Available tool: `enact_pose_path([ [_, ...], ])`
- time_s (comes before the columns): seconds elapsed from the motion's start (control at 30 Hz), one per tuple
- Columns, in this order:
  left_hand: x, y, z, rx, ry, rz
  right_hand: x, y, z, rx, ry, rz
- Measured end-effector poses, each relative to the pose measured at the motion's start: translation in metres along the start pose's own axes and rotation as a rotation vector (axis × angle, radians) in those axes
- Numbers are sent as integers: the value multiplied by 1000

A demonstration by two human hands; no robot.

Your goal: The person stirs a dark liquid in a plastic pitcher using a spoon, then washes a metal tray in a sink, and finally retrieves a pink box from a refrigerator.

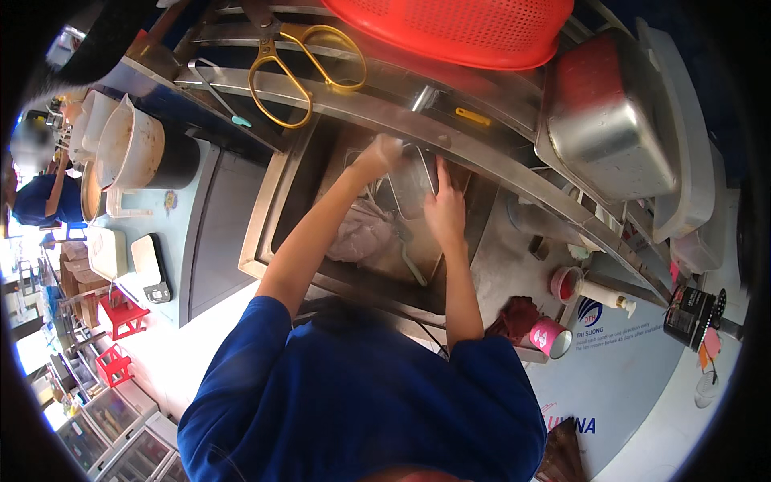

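Both my hands are down in a stainless steel sink (pixel 265 232). My right hand (pixel 446 208) grips the side of a rectangular, shallow tray or lid (pixel 412 190), tilted inside the sink, its index finger stretched along the edge. My left hand (pixel 382 155) is blurred at the tray's far left; whether it holds anything is not clear. Below my left forearm lies a crumpled greyish-pink cloth or bag (pixel 361 232). A pale green handle (pixel 413 262) rests beside it on the sink floor.
A metal rack (pixel 385 114) crosses above the sink, carrying a red perforated basket (pixel 458 27), gold-handled scissors (pixel 283 78) and a steel pan (pixel 608 120). To the left, a counter (pixel 174 229) holds plastic jugs (pixel 129 144) and a scale (pixel 150 268). A pump bottle (pixel 605 296) stands right.
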State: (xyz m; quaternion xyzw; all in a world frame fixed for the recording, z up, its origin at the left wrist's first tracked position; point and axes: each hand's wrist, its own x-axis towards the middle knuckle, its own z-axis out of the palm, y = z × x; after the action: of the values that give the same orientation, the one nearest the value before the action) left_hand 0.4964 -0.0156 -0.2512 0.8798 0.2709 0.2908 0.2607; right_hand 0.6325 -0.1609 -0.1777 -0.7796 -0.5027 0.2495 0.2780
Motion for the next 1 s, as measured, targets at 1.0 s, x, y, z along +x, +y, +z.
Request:
enact_pose_path([
  [1.0,-45,98,-28,419,12,165,-10,-2,-35,154,332,-249],
])
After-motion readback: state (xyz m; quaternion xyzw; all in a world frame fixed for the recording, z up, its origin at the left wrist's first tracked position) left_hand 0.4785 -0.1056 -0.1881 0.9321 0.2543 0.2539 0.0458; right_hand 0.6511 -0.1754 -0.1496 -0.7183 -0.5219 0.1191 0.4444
